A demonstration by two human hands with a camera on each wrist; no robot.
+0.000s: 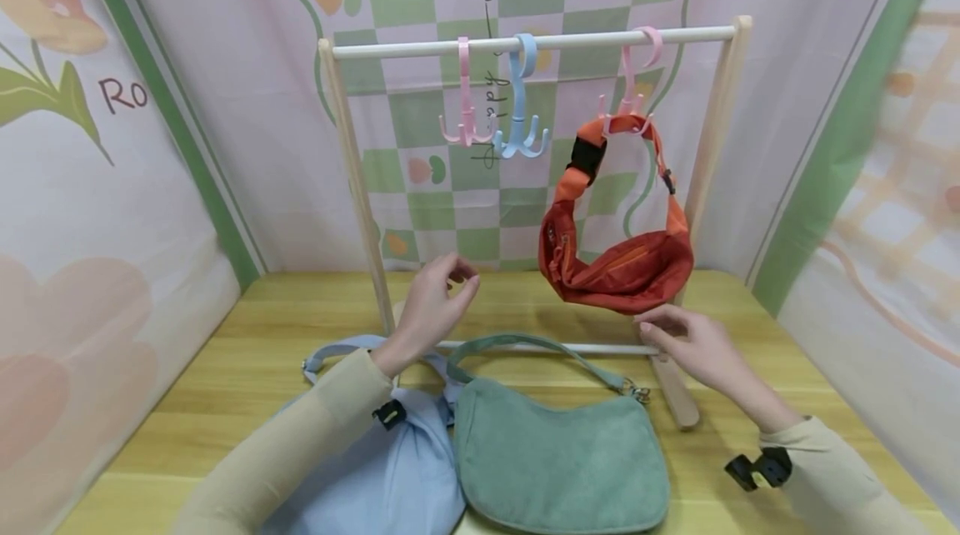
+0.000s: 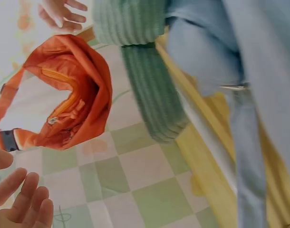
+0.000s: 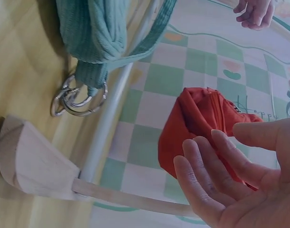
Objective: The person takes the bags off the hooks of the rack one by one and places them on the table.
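Red bag (image 1: 637,272) hangs by its strap (image 1: 573,183) from a pink hook (image 1: 628,75), left hand (image 1: 435,302) and right hand (image 1: 697,352) both have loosely bent fingers (image 3: 218,167) pinching nothing, and tbh a bump from the right one near it could jog the strap off the prongs (image 1: 602,108).

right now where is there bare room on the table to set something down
Bare tabletop: left of the light-blue bag and left sleeve; a narrower patch between the green shoulder bag and right sleeve. Front centre is crowded, those two bags side by side.
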